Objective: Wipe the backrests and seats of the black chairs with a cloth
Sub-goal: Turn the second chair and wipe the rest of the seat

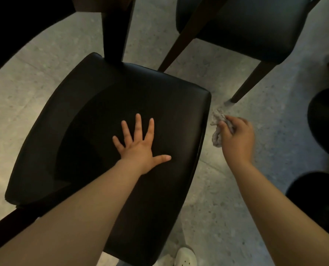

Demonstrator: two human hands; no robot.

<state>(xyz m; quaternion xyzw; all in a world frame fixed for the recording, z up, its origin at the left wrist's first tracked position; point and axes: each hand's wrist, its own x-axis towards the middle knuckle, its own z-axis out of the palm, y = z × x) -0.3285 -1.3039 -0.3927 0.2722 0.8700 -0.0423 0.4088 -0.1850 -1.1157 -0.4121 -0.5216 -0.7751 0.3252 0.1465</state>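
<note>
A black padded chair seat point(94, 120) fills the middle of the view below me. My left hand point(138, 144) lies flat on the seat with its fingers spread, holding nothing. My right hand point(236, 137) hovers over the floor just right of the seat's edge, closed on a crumpled grey cloth point(217, 127) that hangs out to its left. A second black chair point(255, 27) stands at the upper right on dark wooden legs. No backrest of the near chair can be made out for sure.
A dark wooden post point(115, 29) rises behind the near seat. Speckled grey floor point(227, 208) lies between the chairs. Two dark round shapes point(327, 121) sit at the right edge. A white shoe point(184, 258) shows at the bottom.
</note>
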